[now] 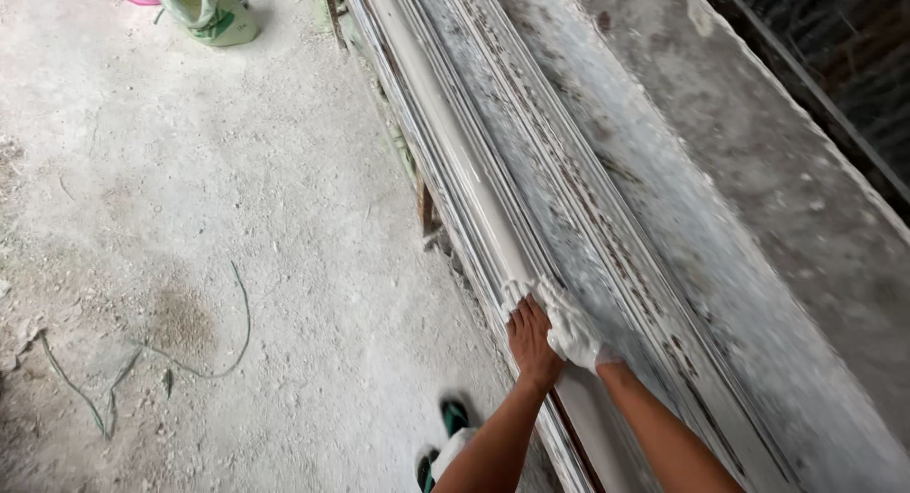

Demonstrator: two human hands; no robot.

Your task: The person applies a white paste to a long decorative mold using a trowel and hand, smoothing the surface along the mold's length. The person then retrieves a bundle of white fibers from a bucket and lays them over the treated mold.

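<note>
While both press moulding (455, 161) | L hand (531, 341) flat, grip released | R hand (572, 330) plaster-coated, released

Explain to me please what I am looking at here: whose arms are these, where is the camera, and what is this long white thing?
There is no machine here. The one picture comes from a camera worn on a person's head, looking down, so the two bare arms at the bottom are that person's own.

Both hands rest side by side on a long white moulded strip with ridges along its length, which lies on a long dusty bench and runs away from the camera. The left hand is bare and presses flat on it. The right hand is coated in wet white paste, probably plaster; whether it grips anything cannot be told.

To the left is a dusty floor with a thin green cord, a white-and-green sack at the top, and the person's green shoe near the bottom.
</note>
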